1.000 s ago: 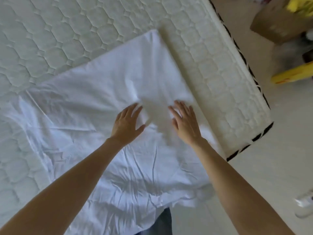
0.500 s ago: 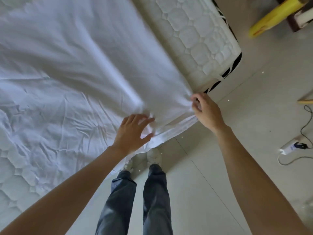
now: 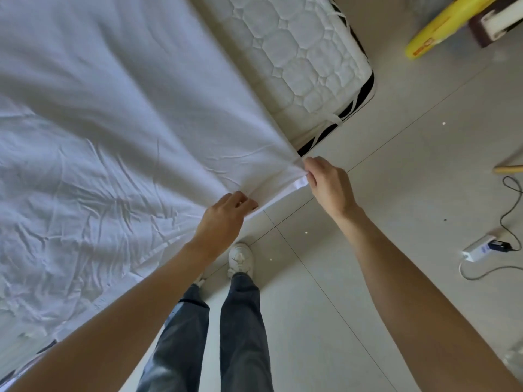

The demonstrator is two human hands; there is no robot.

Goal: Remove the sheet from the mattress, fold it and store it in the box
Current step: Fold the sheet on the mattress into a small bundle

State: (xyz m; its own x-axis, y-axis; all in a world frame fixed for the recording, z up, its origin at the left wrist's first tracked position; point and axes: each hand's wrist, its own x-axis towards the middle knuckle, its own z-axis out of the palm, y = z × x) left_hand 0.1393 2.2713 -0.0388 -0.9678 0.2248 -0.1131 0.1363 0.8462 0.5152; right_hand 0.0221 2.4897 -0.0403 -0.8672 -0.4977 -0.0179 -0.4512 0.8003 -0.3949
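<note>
A white wrinkled sheet (image 3: 107, 142) lies spread over the quilted mattress (image 3: 300, 60) and reaches past its near edge. My right hand (image 3: 325, 185) pinches the sheet's corner just off the mattress edge, above the floor. A short way to the left, my left hand (image 3: 226, 216) grips the sheet's hem with curled fingers. The fabric is pulled taut toward both hands. No box is in view.
My legs and white shoes (image 3: 240, 258) stand on the pale tiled floor (image 3: 396, 165) beside the mattress. A white power strip with a black cable (image 3: 481, 247) lies at the right. A yellow object (image 3: 441, 26) and a brown block sit at the top right.
Both hands have left the top of the sheet and come to its near edge. They now grasp the hem and corner, and the view has tilted down toward the floor.
</note>
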